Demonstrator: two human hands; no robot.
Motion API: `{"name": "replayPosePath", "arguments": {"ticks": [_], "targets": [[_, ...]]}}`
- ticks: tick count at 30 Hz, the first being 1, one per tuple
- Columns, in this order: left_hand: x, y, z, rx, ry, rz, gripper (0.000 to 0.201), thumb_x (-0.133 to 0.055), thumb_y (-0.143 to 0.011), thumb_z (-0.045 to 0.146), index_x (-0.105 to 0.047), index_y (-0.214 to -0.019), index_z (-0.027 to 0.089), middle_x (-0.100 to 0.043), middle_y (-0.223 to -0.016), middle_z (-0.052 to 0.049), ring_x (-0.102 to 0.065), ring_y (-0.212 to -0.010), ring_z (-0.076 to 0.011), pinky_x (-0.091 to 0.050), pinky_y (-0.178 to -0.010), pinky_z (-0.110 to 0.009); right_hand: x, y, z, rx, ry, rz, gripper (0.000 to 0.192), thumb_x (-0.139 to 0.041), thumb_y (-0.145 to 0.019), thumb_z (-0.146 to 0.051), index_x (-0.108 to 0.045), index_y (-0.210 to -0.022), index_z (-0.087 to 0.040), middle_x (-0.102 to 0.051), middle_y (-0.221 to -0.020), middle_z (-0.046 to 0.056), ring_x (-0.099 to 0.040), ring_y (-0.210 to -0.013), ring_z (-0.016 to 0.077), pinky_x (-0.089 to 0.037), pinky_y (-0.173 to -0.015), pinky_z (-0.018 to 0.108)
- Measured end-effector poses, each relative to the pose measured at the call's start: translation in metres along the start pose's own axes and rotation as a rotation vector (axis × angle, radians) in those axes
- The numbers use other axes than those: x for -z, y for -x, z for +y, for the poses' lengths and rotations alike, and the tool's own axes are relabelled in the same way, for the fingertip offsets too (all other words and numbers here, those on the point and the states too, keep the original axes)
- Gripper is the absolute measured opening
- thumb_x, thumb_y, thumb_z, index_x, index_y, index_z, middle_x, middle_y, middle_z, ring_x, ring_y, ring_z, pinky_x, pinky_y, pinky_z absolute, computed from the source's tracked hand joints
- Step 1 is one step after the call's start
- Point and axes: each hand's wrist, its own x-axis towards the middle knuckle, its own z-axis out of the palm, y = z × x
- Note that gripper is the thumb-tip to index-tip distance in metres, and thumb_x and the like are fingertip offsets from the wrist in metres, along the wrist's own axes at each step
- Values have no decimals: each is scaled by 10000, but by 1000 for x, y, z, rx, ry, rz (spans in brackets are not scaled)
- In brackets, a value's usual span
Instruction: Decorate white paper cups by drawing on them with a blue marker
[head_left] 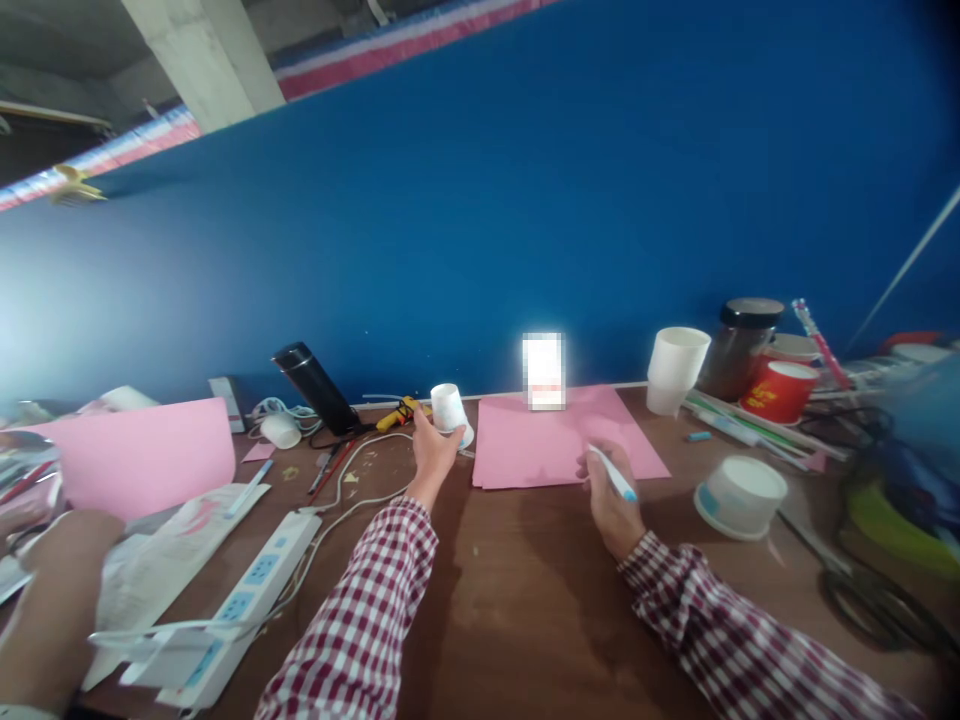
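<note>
My left hand (435, 455) has its thumb and fingers around the lower part of a small white paper cup (448, 404), which is upside down with its wide rim at the bottom. My right hand (611, 505) is closed on a white marker with a blue end (613, 474); the blue end points back toward me and the tip is hard to make out. Beneath the right fingers is the near edge of a stack of pink paper (547, 450). A blue marker cap (698, 436) lies to the right of the paper.
At right are stacked white cups (679, 360), an overturned white tub (742, 495), a red cup (780, 390), a dark-lidded jar (746, 345) and scissors (870, 590). At left are a power strip (247, 605), a black cylinder (315, 388) and another person's arm (64, 600).
</note>
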Motion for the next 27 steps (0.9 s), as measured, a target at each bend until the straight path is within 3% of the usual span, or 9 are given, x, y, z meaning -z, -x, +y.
{"name": "replayPosePath", "arguments": {"ticks": [5,13,15,18,20,22,24,27], "targets": [[-2,7,-4,5,12,-53,1029,-738,-626,315,-143,-1427,68,-566,-1251,-214,-553,-1153,-323,-429,-963,-417,0,0,0,1,-4,6,268,-494,-864,-397,-505,-1045,-199,-566,-794,-4,-559,-658,131,-463,-563,256],[4,29,-16,-33,43,14,1053,-715,-655,433,-89,-1439,111,-332,-1437,-234,-374,-1317,-318,-316,-1071,-448,1,0,5,27,16,-7,302,-499,-861,-431,-510,-1054,-199,-570,-809,3,-564,-665,135,-476,-572,263],[8,43,-17,-153,54,93,940,-651,-725,445,-125,-1432,114,-371,-1398,-225,-411,-1284,-302,-325,-1061,-456,1,1,7,34,34,-22,321,-503,-859,-435,-522,-1069,-194,-573,-811,8,-559,-656,137,-474,-563,266],[15,66,-5,-373,56,97,764,-569,-808,392,-183,-1416,138,-398,-1376,-198,-446,-1242,-272,-338,-1050,-443,1,2,7,94,109,-72,311,-502,-868,-413,-543,-1088,-197,-571,-785,1,-543,-640,137,-479,-586,278],[18,80,9,-478,75,28,638,-528,-840,339,-263,-1390,153,-435,-1354,-176,-441,-1247,-258,-330,-1057,-426,1,3,5,164,175,-117,300,-500,-875,-391,-547,-1102,-201,-582,-798,7,-558,-666,145,-491,-623,292],[17,88,24,-499,108,-81,427,-475,-868,297,-447,-1277,178,-526,-1276,-139,-466,-1221,-244,-331,-1053,-399,1,6,2,217,203,-136,289,-480,-889,-371,-538,-1114,-199,-606,-853,32,-590,-698,155,-507,-639,302],[11,91,36,-426,177,-266,258,-431,-885,283,-613,-1046,195,-645,-1073,-102,-560,-1081,-229,-369,-1006,-380,1,9,-1,260,190,-121,267,-438,-912,-343,-522,-1121,-201,-625,-876,48,-609,-662,148,-521,-618,301],[-8,90,49,-389,219,-405,237,-469,-863,309,-662,-780,200,-665,-700,-48,-627,-783,-215,-459,-841,-366,-2,18,-2,405,281,-173,227,-423,-919,-283,-545,-1102,-226,-638,-702,13,-602,-550,148,-533,-584,305]]}}
